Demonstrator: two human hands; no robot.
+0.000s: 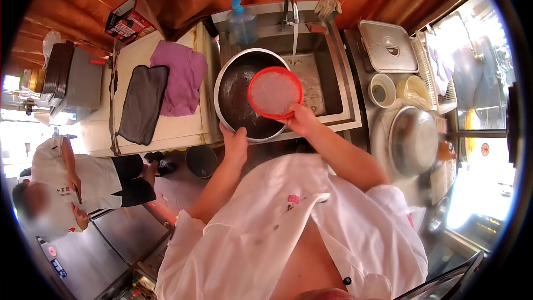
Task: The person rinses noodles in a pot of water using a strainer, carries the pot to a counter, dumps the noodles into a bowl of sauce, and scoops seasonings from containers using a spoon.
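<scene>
A large dark-inside metal basin (233, 78) rests at the left part of the steel sink (347, 89). Its near rim is gripped by my left hand (235, 143), the thumb over the edge. Above the basin's right side, my right hand (302, 121) grips the lower edge of a round red-rimmed strainer (254, 103). The strainer's middle is pale and looks like fine mesh. Behind it, water runs from the tap (295, 14) into the sink.
A blue pump bottle (242, 26) stands at the sink's back left. Purple (180, 78) and grey cloths (143, 103) lie on the left counter. Right of the sink are a lidded steel tray (388, 44), small tubs and a big metal bowl (413, 140). Another person (83, 175) stands at left.
</scene>
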